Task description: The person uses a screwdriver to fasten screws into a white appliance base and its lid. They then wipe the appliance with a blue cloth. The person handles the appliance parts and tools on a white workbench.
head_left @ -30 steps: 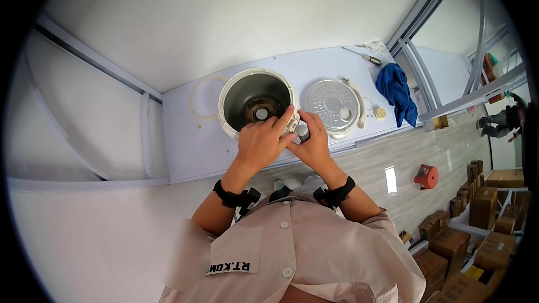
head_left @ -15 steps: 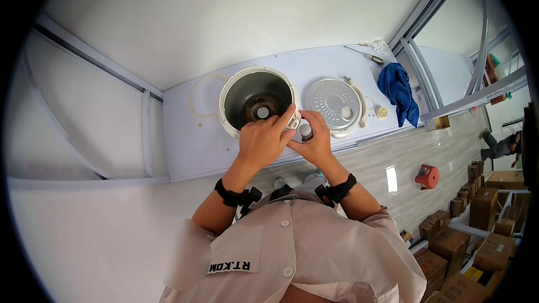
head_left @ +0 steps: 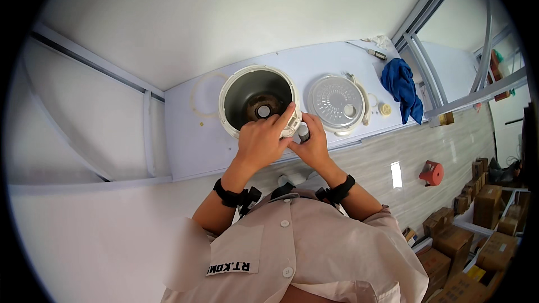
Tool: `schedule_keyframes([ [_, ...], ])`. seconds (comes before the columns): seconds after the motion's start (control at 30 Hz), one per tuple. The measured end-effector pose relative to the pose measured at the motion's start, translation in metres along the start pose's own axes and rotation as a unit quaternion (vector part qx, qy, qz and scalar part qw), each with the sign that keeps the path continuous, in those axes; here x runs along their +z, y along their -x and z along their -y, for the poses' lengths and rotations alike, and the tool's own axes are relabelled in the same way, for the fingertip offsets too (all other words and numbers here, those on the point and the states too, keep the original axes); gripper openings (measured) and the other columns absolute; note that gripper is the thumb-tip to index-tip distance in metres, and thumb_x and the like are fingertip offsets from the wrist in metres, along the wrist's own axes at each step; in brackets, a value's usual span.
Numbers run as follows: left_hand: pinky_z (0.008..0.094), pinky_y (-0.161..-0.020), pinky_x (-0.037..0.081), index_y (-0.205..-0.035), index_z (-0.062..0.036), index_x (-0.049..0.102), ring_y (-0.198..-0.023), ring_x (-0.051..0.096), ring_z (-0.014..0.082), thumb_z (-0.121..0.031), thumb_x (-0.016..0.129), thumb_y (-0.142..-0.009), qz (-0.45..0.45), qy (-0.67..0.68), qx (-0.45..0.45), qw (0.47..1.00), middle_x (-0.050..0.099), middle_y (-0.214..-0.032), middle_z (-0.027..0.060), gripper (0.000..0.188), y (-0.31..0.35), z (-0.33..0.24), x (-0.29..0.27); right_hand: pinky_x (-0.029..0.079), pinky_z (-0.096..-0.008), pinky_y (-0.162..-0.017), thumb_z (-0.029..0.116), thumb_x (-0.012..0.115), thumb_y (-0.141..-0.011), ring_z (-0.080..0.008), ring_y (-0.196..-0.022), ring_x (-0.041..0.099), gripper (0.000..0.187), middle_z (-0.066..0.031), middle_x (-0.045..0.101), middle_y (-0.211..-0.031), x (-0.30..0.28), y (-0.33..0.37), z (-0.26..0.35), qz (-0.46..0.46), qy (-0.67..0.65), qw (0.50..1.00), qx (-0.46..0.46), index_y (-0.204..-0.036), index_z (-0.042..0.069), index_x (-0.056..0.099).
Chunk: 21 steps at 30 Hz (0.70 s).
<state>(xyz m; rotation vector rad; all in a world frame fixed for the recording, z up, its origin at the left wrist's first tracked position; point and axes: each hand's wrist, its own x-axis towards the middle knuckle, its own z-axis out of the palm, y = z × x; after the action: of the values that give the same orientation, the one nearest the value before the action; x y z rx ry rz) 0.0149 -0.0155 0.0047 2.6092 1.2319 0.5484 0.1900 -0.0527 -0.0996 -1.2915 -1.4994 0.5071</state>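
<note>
Bright, diffuse light covers the table (head_left: pixel 193 154); the cooker body's (head_left: pixel 250 92) interior is darker. The metal lid (head_left: pixel 331 101) glints, and glare whitens the floor (head_left: pixel 365 171) off the table's near right corner. Frame bars (head_left: pixel 477 95) bend toward black corners; the shirt's (head_left: pixel 331 241) left side is smeared.

Across the room, the person who stood there 1 second ago has slipped from clear view; a dark shape (head_left: pixel 501 173) now shows beside brown cartons (head_left: pixel 487 205).
</note>
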Motion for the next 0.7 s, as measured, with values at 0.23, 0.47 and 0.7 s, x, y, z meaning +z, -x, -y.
schedule_keyframes([
  [0.23, 0.0384, -0.060, 0.055, -0.159, -0.0241, 0.050, -0.070, 0.070, 0.0244, -0.029, 0.089, -0.073, -0.012, -0.024, 0.005, 1.000, 0.070, -0.087, 0.0022, 0.095, 0.0010, 0.0020, 0.0043, 0.057, -0.0425, -0.090, 0.015, 0.096, -0.068, -0.0357, -0.107, 0.067, 0.075, -0.0171, 0.066, -0.119, -0.0071, -0.0026, 0.0035, 0.002, 0.006, 1.000, -0.011, -0.134, 0.001, 0.064],
  [0.47, 0.0360, -0.058, 0.054, -0.159, -0.0245, 0.050, -0.067, 0.069, 0.0228, -0.036, 0.090, -0.071, -0.012, -0.039, 0.010, 0.999, 0.069, -0.084, 0.0012, 0.097, 0.0009, 0.0038, 0.0068, 0.058, -0.0412, -0.087, 0.018, 0.095, -0.068, -0.0344, -0.104, 0.070, 0.072, -0.0162, 0.067, -0.117, -0.0085, -0.0028, 0.0063, -0.003, 0.004, 1.000, 0.001, -0.131, 0.001, 0.064],
  [0.7, 0.0357, -0.058, 0.054, -0.160, -0.0254, 0.050, -0.067, 0.069, 0.0223, -0.038, 0.090, -0.072, -0.009, -0.040, 0.009, 0.999, 0.070, -0.085, 0.0012, 0.097, 0.0013, 0.0039, 0.0059, 0.055, -0.0407, -0.096, 0.013, 0.094, -0.067, -0.0325, -0.109, 0.068, 0.072, -0.0154, 0.067, -0.120, -0.0091, -0.0003, 0.0081, 0.008, -0.020, 0.999, 0.037, -0.132, 0.002, 0.064],
])
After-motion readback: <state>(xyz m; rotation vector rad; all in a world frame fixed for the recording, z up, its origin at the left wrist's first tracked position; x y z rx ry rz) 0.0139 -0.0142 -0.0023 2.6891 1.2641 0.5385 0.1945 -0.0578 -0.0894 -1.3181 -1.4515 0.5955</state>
